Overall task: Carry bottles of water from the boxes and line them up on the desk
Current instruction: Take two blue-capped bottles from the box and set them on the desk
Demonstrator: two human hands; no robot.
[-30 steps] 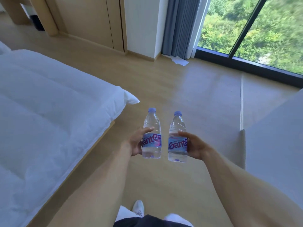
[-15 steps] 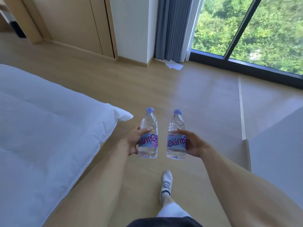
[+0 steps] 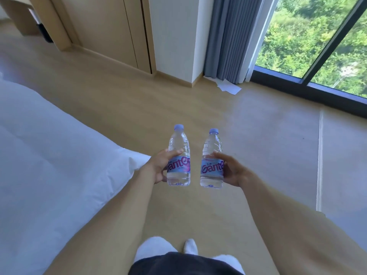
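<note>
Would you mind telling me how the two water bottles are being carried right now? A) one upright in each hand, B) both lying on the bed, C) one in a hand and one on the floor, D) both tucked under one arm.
A: the left hand grips the left bottle and the right hand grips the right bottle, both upright above the floor.

Pale wood floor (image 3: pixel 178 108) runs through the room. A bed with a white duvet (image 3: pixel 49 165) fills the left side. Light wooden wardrobe doors (image 3: pixel 111 30) stand at the far wall, next to a white wall section (image 3: pixel 174 36). A grey curtain (image 3: pixel 232 38) hangs beside a dark-framed window (image 3: pixel 309 42) showing sunlit green trees. White paper (image 3: pixel 228 87) lies on the floor below the curtain.
</note>
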